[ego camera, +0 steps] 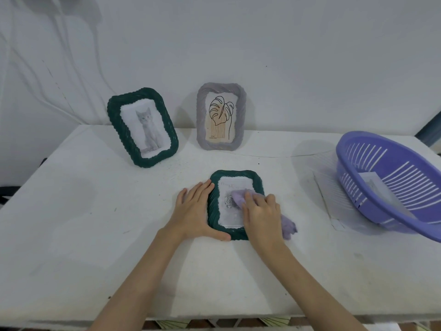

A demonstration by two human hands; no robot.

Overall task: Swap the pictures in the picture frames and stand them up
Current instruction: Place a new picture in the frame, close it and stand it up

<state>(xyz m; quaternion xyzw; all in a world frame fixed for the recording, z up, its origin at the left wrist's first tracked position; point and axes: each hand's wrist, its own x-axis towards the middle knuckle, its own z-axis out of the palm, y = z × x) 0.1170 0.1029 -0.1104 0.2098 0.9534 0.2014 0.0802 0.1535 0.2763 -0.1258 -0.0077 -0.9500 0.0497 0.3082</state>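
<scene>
A dark green frame (213,206) lies flat, face up, at the table's middle, with a rose picture (229,201) in it. My left hand (194,211) rests flat against its left edge, thumb along the bottom edge. My right hand (261,215) holds a lilac cloth (287,226) pressed on the frame's glass. At the back, a second dark green frame (143,127) with a grey kitten picture stands leaning against the wall. To its right stands a grey-lilac frame (220,117) with a leaf line drawing.
A purple slotted plastic basket (391,185) sits tilted at the right, with a printed picture (372,185) inside. Under it lies a white sheet (338,225). The white table's front edge (214,317) runs near the bottom. White cables hang on the wall at the left.
</scene>
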